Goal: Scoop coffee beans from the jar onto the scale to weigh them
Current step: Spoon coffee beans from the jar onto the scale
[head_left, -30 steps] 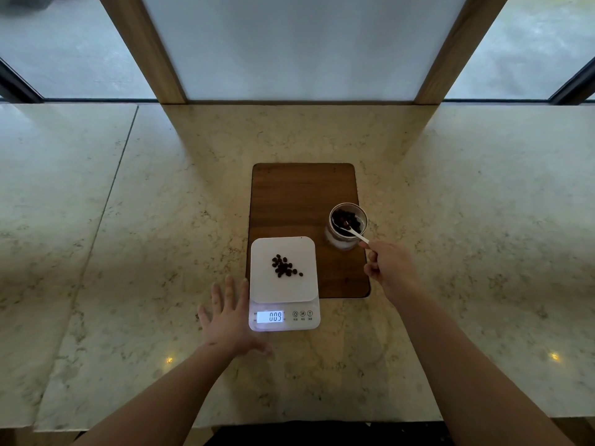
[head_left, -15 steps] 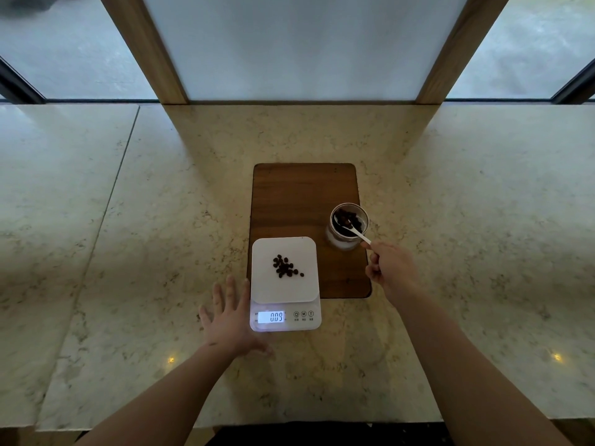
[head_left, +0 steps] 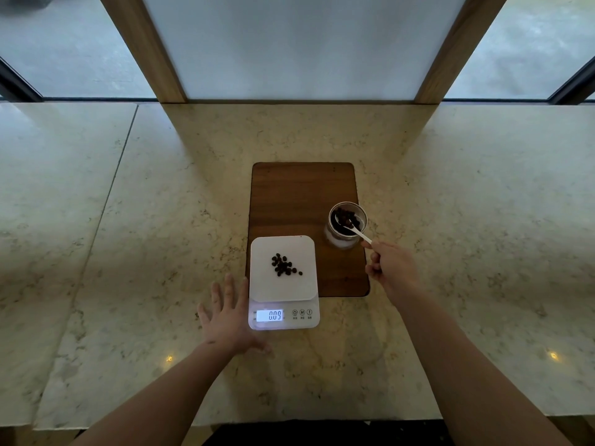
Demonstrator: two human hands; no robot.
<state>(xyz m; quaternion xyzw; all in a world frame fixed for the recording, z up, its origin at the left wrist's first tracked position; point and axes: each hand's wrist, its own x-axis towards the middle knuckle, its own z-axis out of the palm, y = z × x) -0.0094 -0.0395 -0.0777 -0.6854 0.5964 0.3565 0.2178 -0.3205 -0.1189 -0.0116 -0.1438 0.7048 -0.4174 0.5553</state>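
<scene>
A white digital scale point(head_left: 257, 284) sits at the near left corner of a wooden board, its lit display reading 009. A small heap of dark coffee beans point(head_left: 284, 268) lies on its platform. To the right stands a glass jar point(head_left: 344, 241) holding beans. My right hand point(head_left: 391, 268) grips the handle of a white spoon point(head_left: 360, 234), whose bowl is inside the jar with beans on it. My left hand point(head_left: 228, 317) rests flat on the counter beside the scale's left edge, fingers spread, holding nothing.
The dark wooden board point(head_left: 299, 194) lies on a pale marble counter point(head_left: 128, 252). Behind it rise a frosted panel and two slanted wooden posts point(head_left: 145, 49). The counter's front edge runs close to my body.
My right hand and the spoon have shifted slightly within the jar. The left hand, scale and beans on it stay as they were.
</scene>
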